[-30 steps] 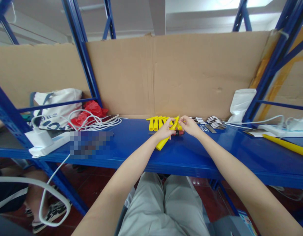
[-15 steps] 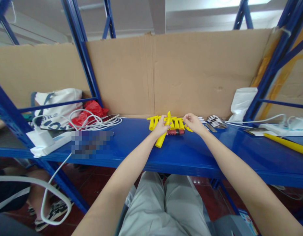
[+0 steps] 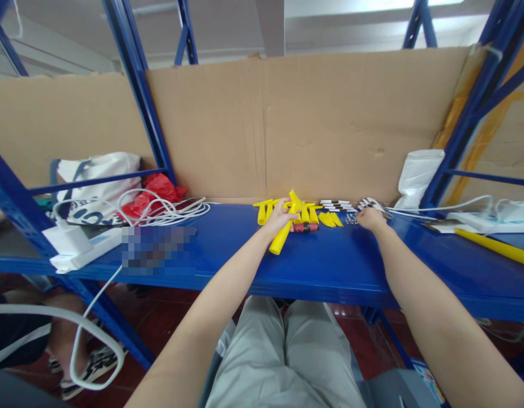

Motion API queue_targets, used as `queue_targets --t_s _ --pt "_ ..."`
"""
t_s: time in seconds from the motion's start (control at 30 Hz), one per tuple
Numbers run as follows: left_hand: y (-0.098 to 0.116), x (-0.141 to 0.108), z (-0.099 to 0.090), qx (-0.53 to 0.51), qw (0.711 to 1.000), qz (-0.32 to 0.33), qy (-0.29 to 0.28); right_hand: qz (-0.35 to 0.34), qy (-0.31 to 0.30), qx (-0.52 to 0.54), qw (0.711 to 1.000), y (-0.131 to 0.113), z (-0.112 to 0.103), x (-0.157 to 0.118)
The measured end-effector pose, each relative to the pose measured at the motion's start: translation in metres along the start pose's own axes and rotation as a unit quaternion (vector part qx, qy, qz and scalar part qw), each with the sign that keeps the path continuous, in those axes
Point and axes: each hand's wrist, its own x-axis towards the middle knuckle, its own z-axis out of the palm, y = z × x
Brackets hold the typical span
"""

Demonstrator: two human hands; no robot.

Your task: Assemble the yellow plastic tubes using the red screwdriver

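Observation:
My left hand [image 3: 279,217] is closed around a yellow T-shaped plastic handle [image 3: 280,240], whose thick round end points toward me. Behind it, several similar yellow handles [image 3: 262,214] lie in a row. A red and black screwdriver-like tool [image 3: 305,227] rests just right of the held handle. Over to the right, my right hand [image 3: 371,218] has its fingers bent down and together beside small metal pieces [image 3: 352,219] and a stack of flat metal blades [image 3: 378,208]; whatever is in its fingertips is hidden. Small yellow pieces [image 3: 330,219] and black-and-white strips [image 3: 335,205] lie between my hands.
A cardboard wall [image 3: 329,124] backs the blue shelf [image 3: 245,266]. White cables [image 3: 177,209], a red bag [image 3: 160,190] and a power strip [image 3: 85,249] are at left. A white pouch [image 3: 418,178] and a yellow tube [image 3: 495,248] are at right. Another person's legs show lower left.
My right hand has moved right, from the small yellow pieces to the metal pieces and blades, uncovering the yellow pieces. My left hand keeps hold of the yellow handle, nearly still.

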Motion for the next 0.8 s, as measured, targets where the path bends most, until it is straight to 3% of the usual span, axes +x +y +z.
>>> queue_targets --t_s 0.1,0.33,0.5,0.6,0.7,0.8 --pt "0.0 -0.001 0.0 0.015 1.0 0.01 0.011 0.001 -0.009 -0.017 1.0 -0.003 0.002 -0.001" --pt "-0.001 -0.001 0.001 -0.003 0.999 -0.001 -0.032 0.003 0.014 0.002 1.0 -0.008 0.003 -0.008" --pt "-0.002 0.003 -0.002 -0.069 0.995 -0.015 -0.072 -0.026 0.084 0.184 0.979 -0.029 -0.003 -0.008" --pt "0.001 0.002 -0.002 -0.112 0.988 -0.016 -0.102 -0.034 0.062 0.4 0.914 -0.053 -0.005 -0.012" --pt "0.005 -0.002 0.0 -0.148 0.979 -0.008 -0.14 -0.049 -0.088 0.568 0.817 -0.076 -0.006 -0.024" --pt "0.008 -0.006 0.004 -0.166 0.971 -0.013 -0.169 -0.07 -0.236 0.615 0.749 -0.095 -0.009 -0.041"
